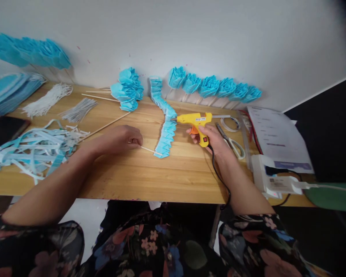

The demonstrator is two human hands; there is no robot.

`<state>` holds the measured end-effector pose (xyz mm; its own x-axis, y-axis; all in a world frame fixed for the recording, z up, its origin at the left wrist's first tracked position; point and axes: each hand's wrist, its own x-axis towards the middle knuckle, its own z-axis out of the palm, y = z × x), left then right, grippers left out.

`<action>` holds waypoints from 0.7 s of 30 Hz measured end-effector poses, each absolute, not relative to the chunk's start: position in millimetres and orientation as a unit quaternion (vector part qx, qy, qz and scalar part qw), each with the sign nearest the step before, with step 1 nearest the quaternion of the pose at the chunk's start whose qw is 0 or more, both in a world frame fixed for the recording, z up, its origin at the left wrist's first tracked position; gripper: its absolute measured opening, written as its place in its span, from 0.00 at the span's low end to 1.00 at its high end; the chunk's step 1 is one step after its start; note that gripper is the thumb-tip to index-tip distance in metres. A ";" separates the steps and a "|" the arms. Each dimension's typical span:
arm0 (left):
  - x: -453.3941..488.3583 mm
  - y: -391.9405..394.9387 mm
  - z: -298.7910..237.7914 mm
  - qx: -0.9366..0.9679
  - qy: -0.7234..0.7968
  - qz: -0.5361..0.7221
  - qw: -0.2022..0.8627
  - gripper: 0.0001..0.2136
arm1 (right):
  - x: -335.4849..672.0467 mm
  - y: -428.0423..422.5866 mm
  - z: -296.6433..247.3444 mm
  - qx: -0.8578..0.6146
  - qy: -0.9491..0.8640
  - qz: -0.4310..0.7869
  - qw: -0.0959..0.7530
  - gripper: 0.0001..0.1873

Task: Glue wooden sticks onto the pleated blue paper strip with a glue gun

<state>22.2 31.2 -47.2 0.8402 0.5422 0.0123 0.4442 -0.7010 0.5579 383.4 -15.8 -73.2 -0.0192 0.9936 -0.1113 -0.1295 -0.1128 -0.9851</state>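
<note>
A thin wooden stick (150,150) is pinched in my left hand (123,139), and its tip lies across the near end of a pleated blue strip (164,140). The strip runs in a bend from the wall toward me. Wrapped round the handle of a yellow hot glue gun (194,118) is my right hand (212,138), with fingers by the orange trigger. The gun points left, its nozzle over or against the middle of the strip; I cannot tell which. A glue stick (221,116) juts from its back.
Blue flowers on sticks (210,86) lean along the wall, and more lie in a bunch (128,90). Scraps (31,148), white cords (47,100), grey ties (80,109) and face masks (13,92) cover the left. Scissors (232,142), a paper sheet (278,134) and a power strip (261,175) lie right.
</note>
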 end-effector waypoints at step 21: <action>21.7 33.0 -49.8 0.925 0.255 0.092 0.268 0.11 | 385.7 -14.7 -75.7 -0.485 -0.448 0.564 0.496 0.22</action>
<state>21.7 33.0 -49.8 0.8530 0.5208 0.0344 0.4220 -0.7269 0.5418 385.7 -14.7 -75.7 -0.0374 0.9940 -0.1026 -0.1254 -0.1065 -0.9864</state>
